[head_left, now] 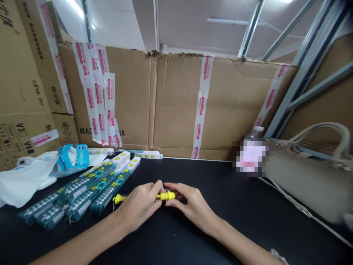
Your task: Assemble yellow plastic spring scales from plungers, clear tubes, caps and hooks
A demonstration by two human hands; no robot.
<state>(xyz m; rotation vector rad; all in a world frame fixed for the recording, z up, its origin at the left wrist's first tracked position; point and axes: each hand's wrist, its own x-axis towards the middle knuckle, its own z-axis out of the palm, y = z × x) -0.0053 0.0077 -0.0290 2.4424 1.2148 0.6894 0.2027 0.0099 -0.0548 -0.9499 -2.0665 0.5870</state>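
A spring scale (167, 195) with yellow ends lies level above the black tabletop, in front of the several boxes. My left hand (140, 201) is wrapped round its middle, hiding most of the tube. Out past the left side of that hand sticks the other yellow end, with a thin metal hook hanging from it. At the right end, the thumb and fingers of my right hand (191, 200) close round the yellow cap, where a bit of thin wire shows. What the right fingertips pinch exactly is partly hidden.
Several long green-and-white boxes (103, 187) are piled at the left. Behind them are a blue tissue pack (73, 158) and a white plastic bag (24, 180). A bottle (258, 132), partly blurred, and a grey handbag (306, 180) stand right. Cardboard (176, 106) walls the back.
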